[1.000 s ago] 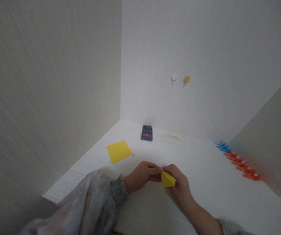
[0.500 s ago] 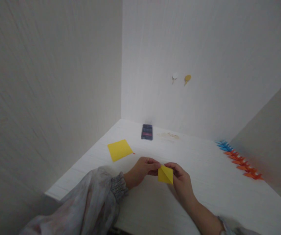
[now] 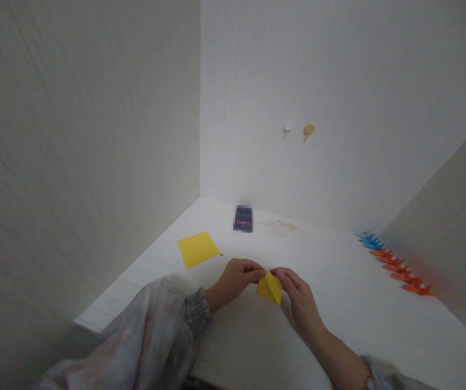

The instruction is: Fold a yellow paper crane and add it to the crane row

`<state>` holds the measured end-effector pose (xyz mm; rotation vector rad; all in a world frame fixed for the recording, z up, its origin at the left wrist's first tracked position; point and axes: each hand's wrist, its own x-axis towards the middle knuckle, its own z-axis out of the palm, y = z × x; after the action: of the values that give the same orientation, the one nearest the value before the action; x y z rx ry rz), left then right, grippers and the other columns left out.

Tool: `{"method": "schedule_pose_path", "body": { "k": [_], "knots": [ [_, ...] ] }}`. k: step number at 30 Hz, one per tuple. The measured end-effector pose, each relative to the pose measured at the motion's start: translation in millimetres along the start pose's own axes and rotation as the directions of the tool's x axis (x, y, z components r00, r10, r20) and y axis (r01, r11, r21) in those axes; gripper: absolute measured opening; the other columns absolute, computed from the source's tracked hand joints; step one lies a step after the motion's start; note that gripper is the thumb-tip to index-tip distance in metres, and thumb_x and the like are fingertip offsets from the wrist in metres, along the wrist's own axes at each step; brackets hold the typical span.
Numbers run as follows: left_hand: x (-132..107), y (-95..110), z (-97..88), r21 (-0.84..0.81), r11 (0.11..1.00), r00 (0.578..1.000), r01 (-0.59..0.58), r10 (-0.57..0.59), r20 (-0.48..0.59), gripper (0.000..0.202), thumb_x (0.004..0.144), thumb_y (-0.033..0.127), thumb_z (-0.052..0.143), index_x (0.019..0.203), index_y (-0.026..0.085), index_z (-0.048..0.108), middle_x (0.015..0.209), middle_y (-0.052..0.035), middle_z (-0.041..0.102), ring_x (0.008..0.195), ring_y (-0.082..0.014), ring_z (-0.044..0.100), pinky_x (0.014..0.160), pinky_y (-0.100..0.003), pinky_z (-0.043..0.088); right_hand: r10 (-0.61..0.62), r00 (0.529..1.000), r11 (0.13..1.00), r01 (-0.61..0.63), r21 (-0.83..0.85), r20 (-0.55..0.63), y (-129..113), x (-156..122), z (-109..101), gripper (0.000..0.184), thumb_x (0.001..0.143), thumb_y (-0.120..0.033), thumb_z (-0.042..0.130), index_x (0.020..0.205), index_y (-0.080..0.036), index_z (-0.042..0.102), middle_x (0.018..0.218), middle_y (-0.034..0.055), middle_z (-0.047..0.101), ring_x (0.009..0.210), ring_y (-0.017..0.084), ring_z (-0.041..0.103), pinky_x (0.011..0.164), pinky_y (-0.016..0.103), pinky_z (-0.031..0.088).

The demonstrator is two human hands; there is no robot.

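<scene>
A small folded piece of yellow origami paper [image 3: 269, 288] is held between both hands above the white table. My left hand [image 3: 238, 277], with a ring on one finger, pinches its upper left corner. On the other side, my right hand [image 3: 296, 288] grips the upper right edge, fingers closed against the paper. One flap of the paper stands slightly raised, with a diagonal crease running down it. A flat yellow paper sheet [image 3: 198, 249] lies on the table to the left, beyond my left forearm.
A dark blurred object [image 3: 243, 219] lies near the back wall. Blue folded paper figures [image 3: 371, 240] and orange folded paper figures [image 3: 401, 271] line the right side. Two hooks, a white one [image 3: 287, 127] and a yellow one [image 3: 308, 130], are on the back wall. Walls enclose the table [image 3: 338, 325].
The folded yellow paper has tilted and shifted slightly left, its flap now lifted more. My right hand has moved a little left with it; my left hand has barely moved.
</scene>
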<state>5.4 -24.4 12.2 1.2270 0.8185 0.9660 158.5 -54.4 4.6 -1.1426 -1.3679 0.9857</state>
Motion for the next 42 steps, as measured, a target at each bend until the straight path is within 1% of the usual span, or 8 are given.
{"method": "schedule_pose_path", "body": {
  "k": [3,5,11,16,22,33,37,42],
  "knots": [
    [0,-2,-0.6,0.096,0.994,0.998,-0.057,0.058,-0.002,0.026,0.062,0.035,0.062,0.074,0.012,0.065,0.071,-0.0045,0.065,0.067,-0.0148,0.058,0.067,-0.027,0.045,0.06,0.996,0.998,-0.062,0.031,0.069,6,2,2,0.025,0.071,-0.041,0.054,0.077,-0.017,0.058,0.066,0.0034,0.061,0.058,0.017,0.056,0.052,0.026,0.045],
    [0,-3,-0.7,0.11,0.992,0.998,-0.065,0.067,-0.012,0.026,0.063,0.036,0.062,0.074,0.013,0.064,0.071,-0.0042,0.064,0.067,-0.0147,0.057,0.067,-0.027,0.044,0.087,0.993,0.994,-0.092,0.054,0.085,8,2,3,0.024,0.07,-0.041,0.056,0.076,-0.017,0.057,0.065,0.0025,0.061,0.056,0.016,0.056,0.05,0.026,0.044],
    [0,-6,3.0,-0.027,1.0,0.999,-0.013,0.014,0.033,0.033,0.057,0.033,0.067,0.081,0.013,0.058,0.073,-0.0039,0.062,0.066,-0.0134,0.056,0.066,-0.026,0.043,0.112,0.991,0.978,-0.122,0.167,0.067,6,0,3,0.019,0.067,-0.036,0.06,0.072,-0.018,0.057,0.061,-0.0004,0.059,0.053,0.013,0.053,0.048,0.023,0.041],
    [1,-9,3.0,-0.014,1.0,0.998,-0.008,0.009,0.069,0.027,0.057,0.033,0.067,0.07,0.012,0.056,0.067,-0.0019,0.059,0.06,-0.0103,0.053,0.062,-0.024,0.041,0.082,0.996,0.989,-0.087,0.118,0.047,7,0,2,0.017,0.068,-0.035,0.059,0.073,-0.018,0.057,0.062,-0.0004,0.058,0.055,0.013,0.052,0.049,0.024,0.041],
    [2,-11,-0.2,0.025,1.0,0.997,-0.008,0.006,0.071,0.024,0.06,0.031,0.065,0.072,0.012,0.058,0.068,-0.0023,0.059,0.061,-0.0102,0.052,0.062,-0.024,0.04,0.06,0.998,0.994,-0.062,0.085,0.029,4,0,1,0.017,0.068,-0.034,0.06,0.071,-0.018,0.059,0.064,0.0007,0.057,0.057,0.014,0.052,0.052,0.024,0.041],
    [1,-3,0.4,0.074,0.996,0.996,0.049,-0.054,0.064,0.022,0.059,0.03,0.064,0.066,0.01,0.061,0.058,0.0006,0.057,0.051,-0.007,0.047,0.052,-0.02,0.035,0.16,0.986,0.957,-0.168,0.237,0.054,-1,-2,5,0.016,0.064,-0.033,0.063,0.065,-0.018,0.059,0.059,-0.0008,0.056,0.055,0.012,0.049,0.053,0.023,0.037],
    [1,-4,-0.8,0.09,0.993,0.996,0.072,-0.076,0.051,0.024,0.058,0.032,0.064,0.067,0.01,0.063,0.058,0.0001,0.058,0.051,-0.0076,0.049,0.053,-0.02,0.037,0.166,0.984,0.956,-0.177,0.234,0.069,1,-1,4,0.016,0.065,-0.033,0.063,0.066,-0.018,0.059,0.061,0.0001,0.057,0.056,0.013,0.05,0.054,0.024,0.038],
    [1,-4,-1.9,0.091,0.991,0.992,0.094,-0.101,0.076,0.026,0.059,0.034,0.063,0.07,0.01,0.064,0.061,-0.0017,0.06,0.054,-0.0092,0.052,0.055,-0.022,0.04,0.164,0.984,0.968,-0.175,0.178,0.075,8,2,0,0.02,0.066,-0.037,0.06,0.065,-0.017,0.059,0.061,0.0019,0.058,0.056,0.014,0.05,0.054,0.026,0.039]
  ]
}}
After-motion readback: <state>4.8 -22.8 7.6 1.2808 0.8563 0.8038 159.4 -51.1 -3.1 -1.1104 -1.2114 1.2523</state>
